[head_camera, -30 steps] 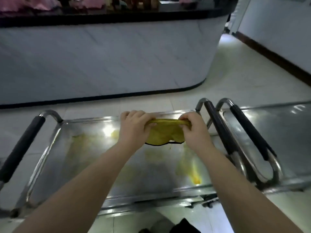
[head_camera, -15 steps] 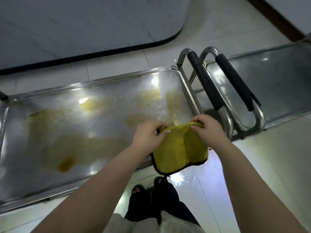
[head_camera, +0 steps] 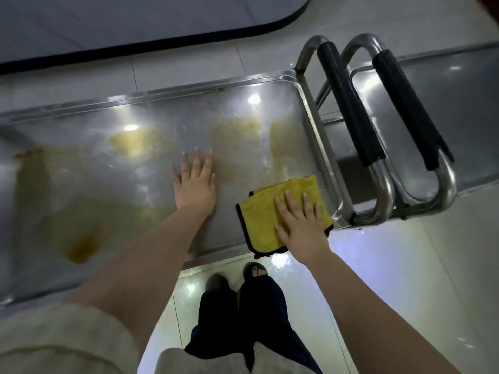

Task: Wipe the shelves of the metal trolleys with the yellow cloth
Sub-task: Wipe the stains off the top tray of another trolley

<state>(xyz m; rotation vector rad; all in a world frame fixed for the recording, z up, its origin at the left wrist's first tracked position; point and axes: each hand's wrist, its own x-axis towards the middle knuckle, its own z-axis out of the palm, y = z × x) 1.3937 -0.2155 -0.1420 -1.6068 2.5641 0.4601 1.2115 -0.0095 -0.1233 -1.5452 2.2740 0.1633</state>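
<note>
Yellow cloth [head_camera: 259,220], folded, black-edged, at near right corner of shelf [head_camera: 151,114], overhanging. Right hand [head_camera: 299,220] flat on it, fingers straight; left hand [head_camera: 195,182] flat on bare steel. Yellowish smears [head_camera: 81,247] leftward; black-gripped handles [head_camera: 348,103] beside right edge.

The trolley shelf [head_camera: 151,168] is stainless steel, glossy enough to mirror bright lights, its sheen dulled by fine scuffs and cloudy yellow-brown smears. On the shelf's right end, the yellow cloth [head_camera: 259,222] is soft, matt, short-piled fabric with a dark stitched hem. Just right of the shelf, the handles [head_camera: 383,190] are polished steel tube sleeved in matt black grips [head_camera: 348,103]; whether these are foam or rubber I cannot tell. Beyond them a second shelf [head_camera: 464,103] shows the same bright metal. Around the shelf, the floor [head_camera: 405,265] is pale, glossy tile. The sleeve [head_camera: 54,341] is cream cloth.
</note>
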